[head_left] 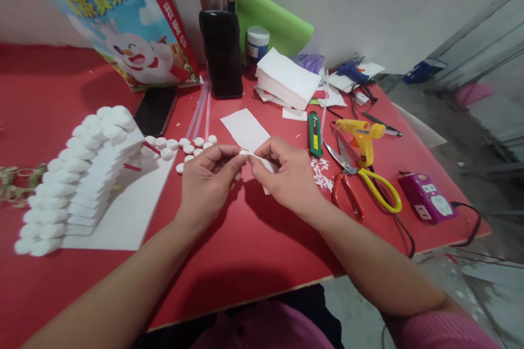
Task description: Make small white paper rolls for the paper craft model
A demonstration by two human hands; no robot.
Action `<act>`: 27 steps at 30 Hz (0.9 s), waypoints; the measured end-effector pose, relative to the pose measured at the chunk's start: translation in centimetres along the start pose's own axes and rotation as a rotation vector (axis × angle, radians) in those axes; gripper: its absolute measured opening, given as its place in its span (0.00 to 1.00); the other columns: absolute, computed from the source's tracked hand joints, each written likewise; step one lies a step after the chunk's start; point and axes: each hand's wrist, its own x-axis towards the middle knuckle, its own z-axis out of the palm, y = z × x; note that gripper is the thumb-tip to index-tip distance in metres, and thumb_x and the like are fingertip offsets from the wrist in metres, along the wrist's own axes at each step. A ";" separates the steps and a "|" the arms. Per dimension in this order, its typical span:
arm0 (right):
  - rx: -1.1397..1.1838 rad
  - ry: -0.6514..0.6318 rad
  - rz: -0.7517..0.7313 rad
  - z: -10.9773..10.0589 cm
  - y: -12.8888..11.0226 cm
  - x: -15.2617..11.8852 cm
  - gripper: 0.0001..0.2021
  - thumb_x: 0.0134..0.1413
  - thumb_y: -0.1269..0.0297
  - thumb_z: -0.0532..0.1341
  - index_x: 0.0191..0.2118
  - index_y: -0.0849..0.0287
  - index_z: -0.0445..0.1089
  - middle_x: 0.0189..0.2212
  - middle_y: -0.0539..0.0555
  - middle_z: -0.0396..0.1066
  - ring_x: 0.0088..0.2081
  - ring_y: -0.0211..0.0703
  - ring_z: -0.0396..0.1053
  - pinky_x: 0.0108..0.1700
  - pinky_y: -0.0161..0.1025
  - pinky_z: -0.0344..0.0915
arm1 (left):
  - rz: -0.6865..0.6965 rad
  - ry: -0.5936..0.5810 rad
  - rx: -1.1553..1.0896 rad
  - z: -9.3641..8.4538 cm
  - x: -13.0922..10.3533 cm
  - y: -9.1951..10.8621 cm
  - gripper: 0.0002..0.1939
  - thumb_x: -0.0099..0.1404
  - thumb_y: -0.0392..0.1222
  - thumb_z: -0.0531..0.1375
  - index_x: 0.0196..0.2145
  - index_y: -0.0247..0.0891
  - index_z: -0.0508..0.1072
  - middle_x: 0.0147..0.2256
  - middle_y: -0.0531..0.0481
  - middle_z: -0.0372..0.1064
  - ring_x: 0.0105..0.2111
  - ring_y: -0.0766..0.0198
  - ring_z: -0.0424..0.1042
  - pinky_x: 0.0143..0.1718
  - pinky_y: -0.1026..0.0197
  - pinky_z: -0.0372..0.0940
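Observation:
My left hand (210, 180) is closed in a pinch on a small white round disc (244, 152) above the middle of the table. My right hand (289, 172) pinches a small white card (268, 165), whose near end meets the disc; the fingers hide most of the join. A white sheet of paper (246, 128) lies just beyond both hands. Loose white discs (198, 143) are scattered past my left hand. To the left, a curved stack of white cards (96, 188), tipped with paired white discs (55, 190), rests on a white sheet (126, 218).
Right of my hands lie scissors (347, 169), a yellow glue gun (362, 136), a green cutter (314, 133), paper scraps (322, 174) and a purple power socket (428, 196) with cords. Phones (221, 54), a large printed box (135, 27) and a paper stack (286, 79) stand behind.

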 end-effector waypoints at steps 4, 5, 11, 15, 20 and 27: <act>-0.048 0.025 -0.175 0.2 -0.2 -0.6 0.06 0.61 0.65 0.64 0.33 0.56 0.67 0.22 0.44 0.67 0.23 0.33 0.61 0.29 0.35 0.57 | 0.172 0.004 0.001 -0.1 -0.1 -0.1 0.03 0.63 0.36 0.71 0.34 0.41 0.81 0.29 0.54 0.75 0.22 0.70 0.69 0.24 0.64 0.65; -0.021 -0.002 -0.193 0.1 -0.2 -0.7 0.05 0.62 0.65 0.64 0.34 0.56 0.68 0.23 0.44 0.68 0.23 0.33 0.62 0.29 0.35 0.58 | 0.227 -0.005 0.016 -0.3 0.0 -0.1 0.03 0.64 0.35 0.70 0.34 0.41 0.81 0.31 0.54 0.76 0.23 0.70 0.70 0.24 0.63 0.66; 0.114 -0.130 -0.213 -0.9 -0.1 -0.3 0.04 0.67 0.66 0.62 0.37 0.58 0.70 0.23 0.45 0.71 0.22 0.32 0.62 0.27 0.34 0.58 | 0.492 0.007 0.137 -0.8 0.5 0.2 0.09 0.62 0.29 0.71 0.32 0.43 0.83 0.32 0.53 0.80 0.29 0.65 0.75 0.32 0.61 0.71; 0.118 -0.111 -0.211 -0.9 0.0 -0.1 0.07 0.68 0.65 0.63 0.35 0.58 0.70 0.23 0.45 0.71 0.21 0.31 0.60 0.26 0.34 0.57 | 0.519 -0.004 0.175 -0.5 0.2 0.1 0.11 0.65 0.27 0.69 0.34 0.44 0.85 0.30 0.53 0.79 0.27 0.66 0.75 0.31 0.60 0.72; 0.136 -0.070 -0.191 -0.6 -0.1 -0.3 0.09 0.68 0.65 0.64 0.34 0.57 0.69 0.24 0.46 0.73 0.24 0.32 0.67 0.28 0.33 0.61 | 0.588 0.014 0.236 -0.2 -0.4 -0.1 0.11 0.67 0.28 0.68 0.37 0.43 0.86 0.34 0.53 0.81 0.30 0.67 0.78 0.34 0.62 0.74; 0.165 -0.160 -0.197 -1.7 -0.2 0.3 0.09 0.68 0.61 0.64 0.35 0.58 0.71 0.27 0.48 0.75 0.23 0.32 0.69 0.26 0.33 0.61 | 0.385 -0.114 0.042 -0.8 0.1 0.7 0.08 0.67 0.31 0.68 0.35 0.43 0.86 0.33 0.52 0.80 0.28 0.66 0.78 0.30 0.63 0.76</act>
